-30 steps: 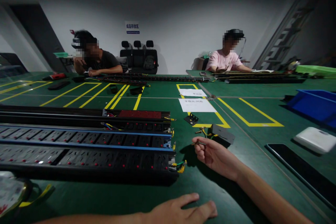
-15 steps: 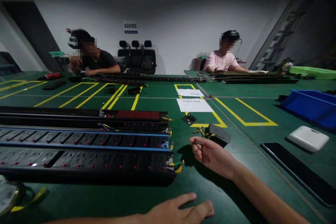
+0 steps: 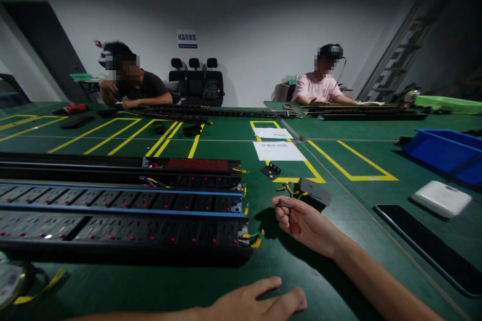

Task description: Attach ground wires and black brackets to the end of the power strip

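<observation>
My right hand (image 3: pixel 301 223) is closed in a pinch on a small thin metal piece (image 3: pixel 280 205), too small to name surely. Beyond it sits a black box-shaped part (image 3: pixel 312 193) with yellow-ended wires. My left hand (image 3: pixel 256 301) rests with fingers apart near the table's front edge, holding nothing. To the left of both hands lie several long black socket strips (image 3: pixel 150 230), side by side. Green and yellow wire ends (image 3: pixel 257 238) stick out from the nearest strip, close to my right hand.
A phone (image 3: pixel 425 246), a white case (image 3: pixel 441 198) and a blue bin (image 3: pixel 448 155) occupy the right side. Paper sheets (image 3: pixel 279 151) and a small black plate (image 3: pixel 271 170) lie ahead. A tape roll (image 3: pixel 13 281) is at front left. Two people sit across the table.
</observation>
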